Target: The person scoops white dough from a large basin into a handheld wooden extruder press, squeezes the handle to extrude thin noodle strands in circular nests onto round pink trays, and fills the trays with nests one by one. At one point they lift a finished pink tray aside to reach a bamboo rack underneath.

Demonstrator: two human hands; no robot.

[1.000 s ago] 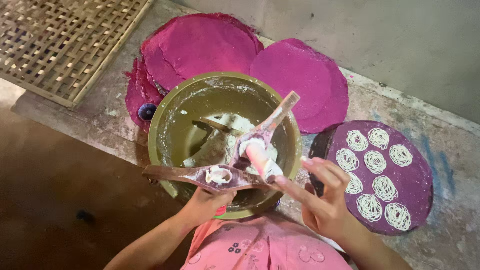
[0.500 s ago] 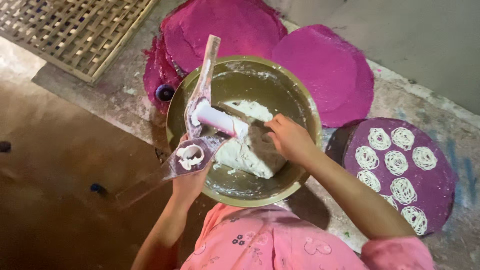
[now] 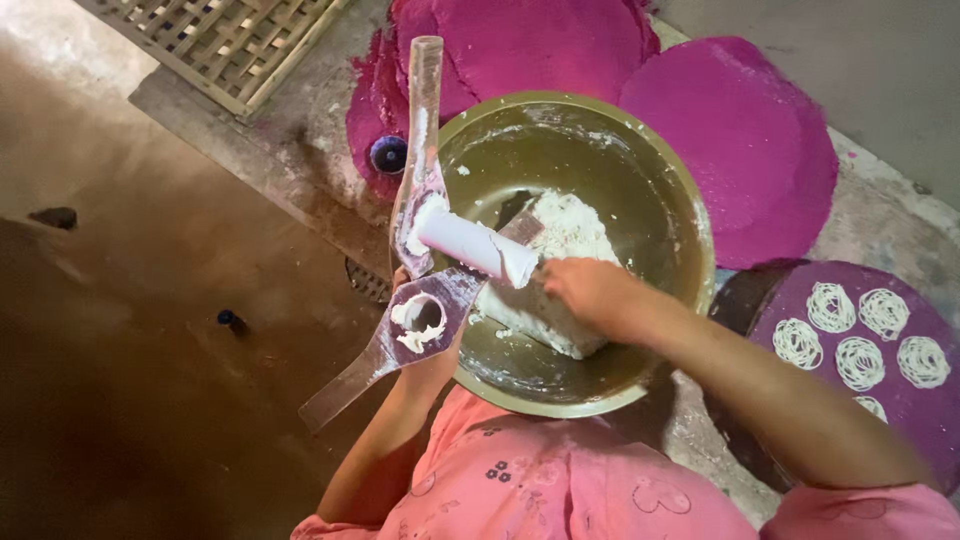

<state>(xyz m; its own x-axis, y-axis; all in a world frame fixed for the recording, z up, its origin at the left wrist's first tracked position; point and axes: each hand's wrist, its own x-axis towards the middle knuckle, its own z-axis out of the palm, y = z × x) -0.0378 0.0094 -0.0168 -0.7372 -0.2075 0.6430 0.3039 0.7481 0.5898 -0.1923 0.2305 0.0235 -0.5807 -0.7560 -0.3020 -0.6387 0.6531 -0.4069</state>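
A wide brass-coloured bowl [image 3: 690, 230] holds a lump of white dough [image 3: 560, 270]. My right hand [image 3: 590, 290] reaches into the bowl and rests on the dough, fingers curled on it. My left hand [image 3: 425, 345] is mostly hidden under a dough-smeared hinged press [image 3: 425, 270], which it grips at the hinge over the bowl's left rim. The press stands opened in a V, with a white plunger cylinder [image 3: 475, 245] on one arm and a round cup caked with dough on the other.
Round magenta mats [image 3: 740, 150] lie behind and right of the bowl. A purple mat [image 3: 900, 410] at the right carries several white coiled noodle nests. A woven bamboo tray [image 3: 230, 40] sits top left. A small dark blue cap [image 3: 388, 153] lies by the bowl.
The press has swung so one arm points up and away from me. My right hand has settled lower on the dough. The view has shifted right and nearer.
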